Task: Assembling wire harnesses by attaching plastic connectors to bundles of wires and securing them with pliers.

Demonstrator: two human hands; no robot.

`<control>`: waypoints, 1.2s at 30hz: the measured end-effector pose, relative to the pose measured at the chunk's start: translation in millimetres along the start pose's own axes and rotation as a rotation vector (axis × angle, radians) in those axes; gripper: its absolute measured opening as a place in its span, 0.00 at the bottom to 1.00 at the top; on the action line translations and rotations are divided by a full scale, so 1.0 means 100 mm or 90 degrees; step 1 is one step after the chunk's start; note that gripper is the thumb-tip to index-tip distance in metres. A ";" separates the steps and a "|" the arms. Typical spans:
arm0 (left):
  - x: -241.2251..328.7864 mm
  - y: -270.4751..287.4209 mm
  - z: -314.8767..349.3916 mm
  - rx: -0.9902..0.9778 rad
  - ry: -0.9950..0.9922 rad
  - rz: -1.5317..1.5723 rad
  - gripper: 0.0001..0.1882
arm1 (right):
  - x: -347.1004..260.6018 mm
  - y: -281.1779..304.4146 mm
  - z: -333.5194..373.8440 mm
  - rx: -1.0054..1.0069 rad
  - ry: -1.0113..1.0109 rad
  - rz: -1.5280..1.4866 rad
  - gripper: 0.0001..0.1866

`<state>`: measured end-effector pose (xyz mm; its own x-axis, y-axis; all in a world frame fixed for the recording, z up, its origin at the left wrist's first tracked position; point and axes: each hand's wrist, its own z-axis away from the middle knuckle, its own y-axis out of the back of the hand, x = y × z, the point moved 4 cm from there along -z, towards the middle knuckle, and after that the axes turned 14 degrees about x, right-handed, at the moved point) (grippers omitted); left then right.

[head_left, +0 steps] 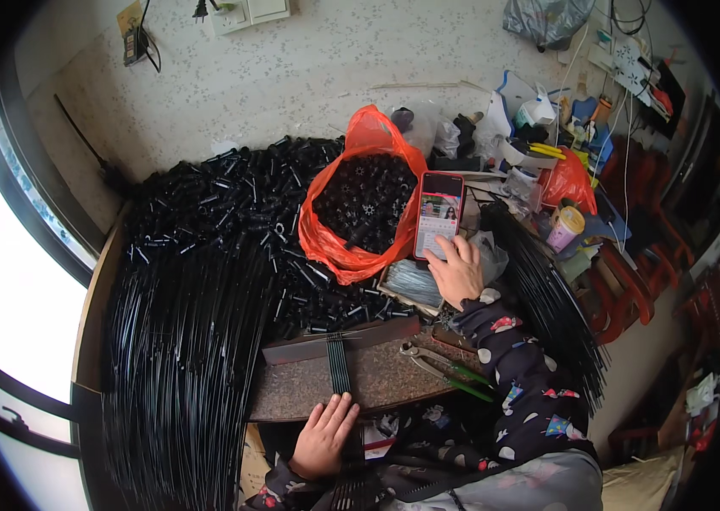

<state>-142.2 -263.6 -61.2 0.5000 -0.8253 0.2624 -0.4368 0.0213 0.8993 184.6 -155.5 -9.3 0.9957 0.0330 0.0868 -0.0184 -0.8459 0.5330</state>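
Note:
My left hand [321, 439] lies with its fingers stretched across a small row of thin black rods [338, 366] at the table's front edge. The rods' far ends rest on a dark, narrow bar [304, 342]; my left thumb is hidden. My right hand [458, 271] reaches forward, its fingertips at the lower part of a lit smartphone [439, 209] in a red case. It grips nothing, and its fingers are apart. The phone leans upright beside an orange plastic bag [326, 243] full of small black toothed parts [368, 200]. Below my right wrist lie pincers with green handles [466, 383].
Long black rods [181, 366] hang over the table's left side, and another bundle [547, 289] lies to the right. Short black tubes [223, 200] are heaped at the back left. A box of thin grey wires [411, 283] sits by my right hand. A cup [566, 228] stands among clutter.

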 end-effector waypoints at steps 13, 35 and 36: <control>0.00 0.00 0.02 0.001 -0.002 -0.009 0.32 | 0.08 0.04 0.00 0.037 -0.040 0.042 0.14; -0.01 -0.01 0.02 -0.006 0.000 0.005 0.32 | 0.06 0.00 -0.05 0.022 -0.027 -0.005 0.16; -0.01 -0.01 0.02 -0.006 0.000 0.005 0.32 | 0.06 -0.01 -0.06 0.021 -0.022 0.000 0.16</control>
<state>-143.9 -264.0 -63.2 0.4970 -0.8247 0.2700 -0.4339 0.0333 0.9004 190.1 -151.1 -4.9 0.9982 0.0155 0.0579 -0.0159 -0.8628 0.5052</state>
